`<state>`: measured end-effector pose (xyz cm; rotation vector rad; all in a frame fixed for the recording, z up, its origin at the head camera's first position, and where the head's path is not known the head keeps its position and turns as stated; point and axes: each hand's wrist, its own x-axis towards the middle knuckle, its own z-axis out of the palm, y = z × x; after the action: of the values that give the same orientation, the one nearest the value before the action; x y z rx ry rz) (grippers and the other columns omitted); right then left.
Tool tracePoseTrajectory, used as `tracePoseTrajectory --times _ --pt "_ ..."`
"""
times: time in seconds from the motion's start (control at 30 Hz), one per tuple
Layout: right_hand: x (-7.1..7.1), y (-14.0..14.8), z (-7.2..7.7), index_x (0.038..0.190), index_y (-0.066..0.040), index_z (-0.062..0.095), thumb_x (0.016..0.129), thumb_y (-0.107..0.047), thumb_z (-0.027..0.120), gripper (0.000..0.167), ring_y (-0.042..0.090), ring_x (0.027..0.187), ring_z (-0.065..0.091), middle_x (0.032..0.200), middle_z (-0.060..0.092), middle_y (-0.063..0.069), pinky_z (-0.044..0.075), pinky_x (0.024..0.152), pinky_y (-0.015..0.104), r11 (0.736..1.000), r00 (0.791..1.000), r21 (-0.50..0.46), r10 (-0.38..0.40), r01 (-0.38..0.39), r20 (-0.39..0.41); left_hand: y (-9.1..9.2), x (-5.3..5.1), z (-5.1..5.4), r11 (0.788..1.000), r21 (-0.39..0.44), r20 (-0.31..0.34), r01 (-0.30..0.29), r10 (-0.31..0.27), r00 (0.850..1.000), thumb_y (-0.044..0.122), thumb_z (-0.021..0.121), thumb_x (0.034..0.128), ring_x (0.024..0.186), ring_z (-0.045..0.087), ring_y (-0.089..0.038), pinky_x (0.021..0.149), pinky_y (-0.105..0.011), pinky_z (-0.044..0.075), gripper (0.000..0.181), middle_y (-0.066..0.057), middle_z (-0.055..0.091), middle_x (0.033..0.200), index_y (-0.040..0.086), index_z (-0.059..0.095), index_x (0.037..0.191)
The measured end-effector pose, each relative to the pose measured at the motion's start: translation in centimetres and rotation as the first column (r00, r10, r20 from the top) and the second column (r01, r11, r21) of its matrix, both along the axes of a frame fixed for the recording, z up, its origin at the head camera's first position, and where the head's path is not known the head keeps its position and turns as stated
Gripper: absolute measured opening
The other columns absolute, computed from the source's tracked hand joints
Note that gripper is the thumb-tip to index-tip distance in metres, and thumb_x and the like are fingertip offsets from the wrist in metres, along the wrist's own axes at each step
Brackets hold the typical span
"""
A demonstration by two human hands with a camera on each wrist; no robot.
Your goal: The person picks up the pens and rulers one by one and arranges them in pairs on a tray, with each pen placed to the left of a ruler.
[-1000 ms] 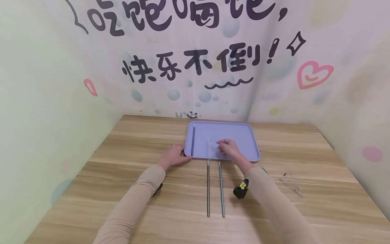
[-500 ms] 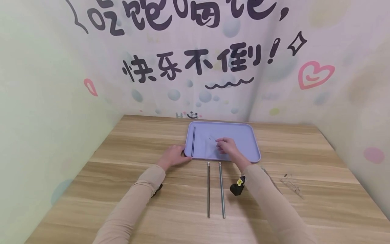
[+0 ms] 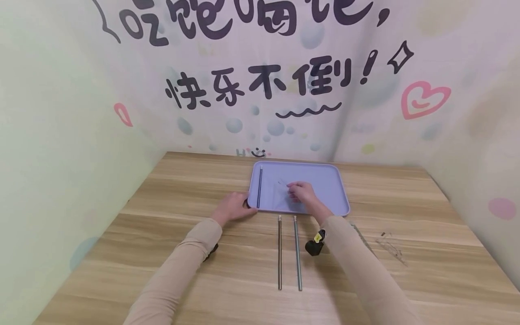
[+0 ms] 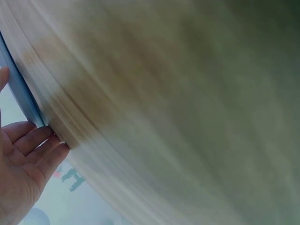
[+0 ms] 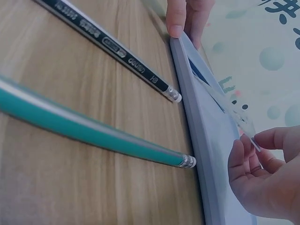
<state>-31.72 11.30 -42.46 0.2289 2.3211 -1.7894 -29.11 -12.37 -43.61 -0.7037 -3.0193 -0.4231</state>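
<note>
My left hand point(image 3: 231, 208) grips the near-left corner of the lilac tray point(image 3: 322, 180); in the right wrist view its thumb lies on the rim, other fingers beyond it. My right hand point(image 3: 302, 193) pinches a thin clear plastic piece point(image 3: 279, 191), which looks like a set square, over the tray's middle; its outline is faint. A dark pencil point(image 3: 260, 187) lies along the tray's left side. In front of the tray, a black pencil point(image 5: 117, 49) and a green pencil point(image 5: 98, 127) lie side by side on the table, eraser ends towards it.
Right of my right forearm, a clear ruler-like piece point(image 3: 391, 248) lies on the wooden table point(image 3: 162, 189). A long greenish strip point(image 3: 360, 237) is partly hidden by the sleeve. Behind the tray stands a wall covering with dark lettering point(image 3: 266, 81).
The clear piece has shifted slightly left and tilted differently in my right hand, which has moved a little. My left hand stays at the tray corner. The head view has shifted slightly.
</note>
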Motion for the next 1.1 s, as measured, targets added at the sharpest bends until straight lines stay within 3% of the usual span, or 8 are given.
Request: tracePoseTrajectory --times 0.4,0.53,0.57,0.67,0.77,0.8,0.9,1.1 --pt "-1.2 -0.9 0.0 0.117 0.008 0.053 0.091 -0.007 0.046 0.031 0.011 0.068 0.054 0.088 0.058 0.009 0.048 0.065 0.023 0.997 1.000 -0.073 -0.016 0.017 0.010 0.0 0.1 0.2 1.000 -0.008 0.009 0.005 -0.005 1.000 0.045 0.062 0.0801 0.078 0.058 -0.016 0.074 -0.032 0.047 0.049 -0.006 0.064 0.090 0.006 0.058 0.110" --pt "-2.4 -0.9 -1.0 0.113 0.009 0.056 0.090 -0.008 0.051 0.029 0.015 0.070 0.057 0.094 0.061 0.016 0.050 0.070 0.029 0.994 1.000 -0.105 -0.021 0.019 -0.018 0.0 0.1 0.3 1.000 -0.007 0.000 0.010 -0.010 1.000 0.045 0.063 0.0795 0.076 0.058 -0.017 0.073 -0.032 0.047 0.048 -0.006 0.064 0.087 0.006 0.058 0.107" --pt "-3.5 -0.5 -2.4 0.107 0.007 0.059 0.088 -0.010 0.055 0.026 0.015 0.068 0.057 0.090 0.062 0.015 0.050 0.067 0.029 0.989 0.998 -0.150 -0.001 -0.008 -0.057 0.0 0.1 0.3 1.000 -0.007 0.001 0.012 -0.012 1.000 0.044 0.063 0.0795 0.075 0.057 -0.016 0.072 -0.032 0.047 0.047 -0.006 0.063 0.086 0.006 0.058 0.106" --pt "-4.1 -0.6 -3.0 0.103 0.007 0.061 0.086 -0.009 0.057 0.023 0.017 0.067 0.057 0.087 0.062 0.016 0.051 0.067 0.031 0.986 0.998 -0.169 -0.012 0.002 -0.059 -0.1 0.1 0.3 1.000 -0.004 0.001 0.016 -0.016 1.000 0.044 0.064 0.0795 0.071 0.056 -0.015 0.070 -0.032 0.047 0.046 -0.005 0.062 0.082 0.005 0.058 0.103" --pt "-3.8 -1.2 -2.6 0.104 0.007 0.061 0.087 -0.008 0.056 0.023 0.015 0.066 0.057 0.087 0.062 0.015 0.051 0.066 0.028 0.988 0.998 -0.153 -0.043 0.035 -0.047 -0.1 0.1 0.2 1.000 -0.004 0.000 0.018 -0.018 1.000 0.044 0.064 0.0795 0.070 0.055 -0.015 0.069 -0.032 0.047 0.046 -0.005 0.062 0.081 0.005 0.058 0.104" --pt "-2.9 -1.7 -1.3 0.109 0.009 0.058 0.088 -0.006 0.053 0.026 0.015 0.067 0.057 0.090 0.061 0.016 0.050 0.068 0.029 0.991 0.997 -0.114 -0.074 0.072 -0.011 -0.2 0.1 0.2 1.000 -0.004 -0.001 0.018 -0.018 1.000 0.044 0.064 0.0795 0.070 0.055 -0.015 0.070 -0.032 0.047 0.046 -0.005 0.062 0.081 0.005 0.058 0.104" --pt "-2.3 -2.2 -0.6 0.111 0.010 0.056 0.089 -0.006 0.051 0.027 0.011 0.062 0.055 0.084 0.060 0.011 0.049 0.062 0.024 0.990 0.997 -0.120 -0.081 0.079 -0.010 -0.2 0.1 0.2 1.000 0.002 0.005 0.014 -0.014 1.000 0.044 0.064 0.0795 0.072 0.055 -0.016 0.071 -0.032 0.047 0.049 -0.006 0.062 0.083 0.004 0.058 0.106" --pt "-2.0 -2.4 -0.4 0.111 0.011 0.056 0.090 -0.007 0.052 0.028 0.008 0.058 0.054 0.075 0.058 0.004 0.047 0.058 0.021 0.989 0.997 -0.129 -0.072 0.071 -0.005 -0.1 0.1 0.2 1.000 -0.010 0.015 0.002 -0.002 1.000 0.045 0.062 0.0802 0.079 0.058 -0.018 0.076 -0.033 0.047 0.055 -0.009 0.064 0.091 0.002 0.056 0.114"
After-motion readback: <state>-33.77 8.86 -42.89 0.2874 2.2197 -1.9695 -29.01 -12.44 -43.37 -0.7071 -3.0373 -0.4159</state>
